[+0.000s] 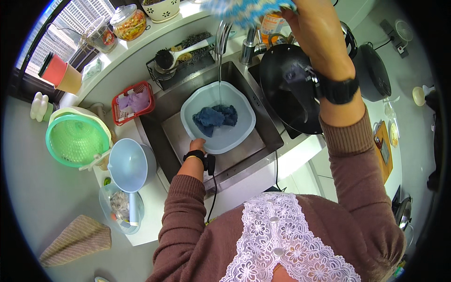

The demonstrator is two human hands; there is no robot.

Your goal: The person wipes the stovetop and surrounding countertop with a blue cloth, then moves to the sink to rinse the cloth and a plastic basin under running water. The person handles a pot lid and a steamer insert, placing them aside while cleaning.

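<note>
My left hand (pixel 197 145) grips the near left rim of a pale blue plastic basin (pixel 236 139) standing in the steel sink. A dark blue wet cloth (pixel 208 118) lies bunched in the basin. Water (pixel 220 77) runs down onto it from the chrome faucet (pixel 223 35). Raised high at the top of the view, my right hand (pixel 310 30) holds a blue and white patterned cloth (pixel 250 10) above the faucet. The far part of that cloth is cut off by the picture's edge, and its fingers are partly hidden.
Right of the sink sits a black wok (pixel 282 84), with an orange bottle (pixel 270 29) behind. A brush (pixel 169 58) lies on the rack at the back. Left are a red basket (pixel 134 102), green colander (pixel 77 141) and blue dipper (pixel 128 165). A cable hangs from my left wrist.
</note>
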